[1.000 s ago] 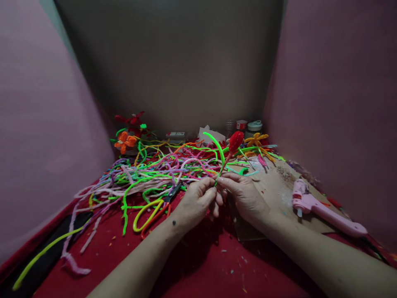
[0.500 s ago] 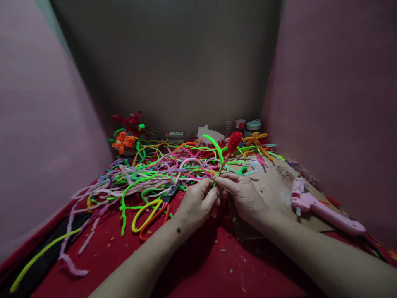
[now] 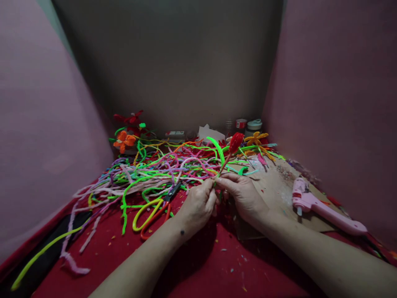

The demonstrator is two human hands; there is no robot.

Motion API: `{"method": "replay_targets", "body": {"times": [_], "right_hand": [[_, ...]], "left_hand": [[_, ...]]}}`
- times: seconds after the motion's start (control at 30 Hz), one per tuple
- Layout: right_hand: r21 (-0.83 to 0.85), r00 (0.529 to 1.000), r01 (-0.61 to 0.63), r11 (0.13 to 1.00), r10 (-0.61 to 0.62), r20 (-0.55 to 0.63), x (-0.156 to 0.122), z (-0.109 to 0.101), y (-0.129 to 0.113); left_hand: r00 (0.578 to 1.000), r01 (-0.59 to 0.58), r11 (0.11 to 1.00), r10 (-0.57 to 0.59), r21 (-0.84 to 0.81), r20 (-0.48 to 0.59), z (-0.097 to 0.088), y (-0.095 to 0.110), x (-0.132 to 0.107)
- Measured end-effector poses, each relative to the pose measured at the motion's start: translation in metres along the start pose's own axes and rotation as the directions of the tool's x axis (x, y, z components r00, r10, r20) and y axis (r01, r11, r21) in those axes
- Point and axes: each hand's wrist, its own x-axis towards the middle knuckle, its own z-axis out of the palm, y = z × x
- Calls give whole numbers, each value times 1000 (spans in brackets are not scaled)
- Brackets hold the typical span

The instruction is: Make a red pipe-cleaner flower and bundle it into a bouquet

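Both hands meet at the stem of a pipe-cleaner flower (image 3: 236,142) with a red bud. My left hand (image 3: 200,203) is closed around the lower stem. The fingertips of my right hand (image 3: 243,192) pinch the stem just beside it. A bright green pipe-cleaner leaf (image 3: 218,150) curves up and to the left from the stem. Below the grip, the stem's lower end is mostly hidden by the fingers. Left of my left hand lie scissors (image 3: 148,215) with one yellow and one red-orange handle loop, their blades touching the pipe-cleaner heap.
A tangled heap of coloured pipe cleaners (image 3: 161,169) covers the back of the red cloth (image 3: 198,269). To the right, a pink glue gun (image 3: 325,209) rests on cardboard (image 3: 276,198). An orange flower (image 3: 124,142) stands back left, a lidded jar (image 3: 254,125) back right.
The flower and both hands keep nearly the same pose; the bud tilts very slightly to the right. The whole view has shifted a little.
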Motion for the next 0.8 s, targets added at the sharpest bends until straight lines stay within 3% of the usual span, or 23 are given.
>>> {"method": "replay_targets", "body": {"times": [0.17, 0.4, 0.53, 0.7, 0.8], "right_hand": [[12, 999, 12, 1000, -11, -53, 1, 0, 0], [-52, 993, -3, 999, -3, -120, 0, 1, -2], [-87, 995, 11, 996, -19, -95, 0, 1, 0], [-49, 997, 50, 998, -47, 68, 1, 0, 1], [-98, 997, 40, 994, -34, 63, 1, -1, 0]], "left_hand": [[1000, 7, 1000, -7, 5, -25, 0, -2, 0], [975, 14, 991, 16, 132, -223, 2, -3, 0], [973, -11, 987, 47, 160, -227, 2, -3, -2], [981, 70, 982, -100, -178, -164, 0, -1, 0], [983, 126, 910, -168, -395, -72, -2, 3, 2]]}}
